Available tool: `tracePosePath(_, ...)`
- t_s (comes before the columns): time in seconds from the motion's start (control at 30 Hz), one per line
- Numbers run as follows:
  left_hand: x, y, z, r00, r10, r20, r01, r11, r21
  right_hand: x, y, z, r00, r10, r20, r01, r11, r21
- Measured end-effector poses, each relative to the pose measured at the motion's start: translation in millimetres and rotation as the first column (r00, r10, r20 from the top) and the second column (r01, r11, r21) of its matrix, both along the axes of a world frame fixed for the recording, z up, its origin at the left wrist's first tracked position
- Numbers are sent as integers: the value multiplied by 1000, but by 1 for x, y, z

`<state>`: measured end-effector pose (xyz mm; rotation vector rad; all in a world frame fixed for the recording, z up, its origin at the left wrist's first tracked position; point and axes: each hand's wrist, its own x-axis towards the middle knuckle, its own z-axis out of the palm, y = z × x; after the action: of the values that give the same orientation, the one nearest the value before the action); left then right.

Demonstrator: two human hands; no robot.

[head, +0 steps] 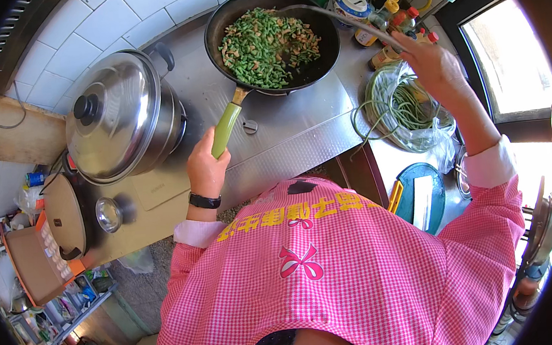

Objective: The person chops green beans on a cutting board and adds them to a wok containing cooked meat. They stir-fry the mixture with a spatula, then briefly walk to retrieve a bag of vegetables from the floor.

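Observation:
My left hand (208,164) grips the green handle (226,130) of a dark wok (330,51) on the steel stove. Chopped green beans mixed with small browned pieces, perhaps meat, fill much of the wok (261,47). My right hand (430,65), raised on the right, holds the long metal handle of a cooking utensil (341,17). That utensil reaches over the wok's right rim into the food, and its head is hidden there. Below my right forearm sits a plastic bag of long green beans (404,106), several of them trailing over its left side.
On the left a large lidded steel pot (116,117) stands on the stove. Several condiment bottles (392,12) crowd the back right corner. A teal cutting board with a cleaver (422,200) lies at the right. A small steel bowl (109,215) and an egg carton (39,259) are on the left.

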<state>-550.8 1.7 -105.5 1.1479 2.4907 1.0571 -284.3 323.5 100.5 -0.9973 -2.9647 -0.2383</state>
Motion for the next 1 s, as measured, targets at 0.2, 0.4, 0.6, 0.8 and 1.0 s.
tracePosePath(0.2,0,1,-2,1000,-19,-17,19,998,52,-24,67,-41,983,-180,40,181,904,-388)
tracePosePath(0.4,2,-2,-4,996,-3,-89,7,999,48,-54,56,-45,976,-211,48,154,525,-837)
tracePosePath(0.6,2,-4,-3,998,16,-65,-12,999,53,-43,83,-29,984,-90,-151,4,872,-490)
tracePosePath(0.8,0,2,0,1000,-5,-20,6,999,37,-77,60,-70,945,298,-133,-306,951,-40)
tracePosePath(1.0,-2,-2,3,999,-16,-34,17,999,32,-22,15,30,880,471,68,-475,869,137)
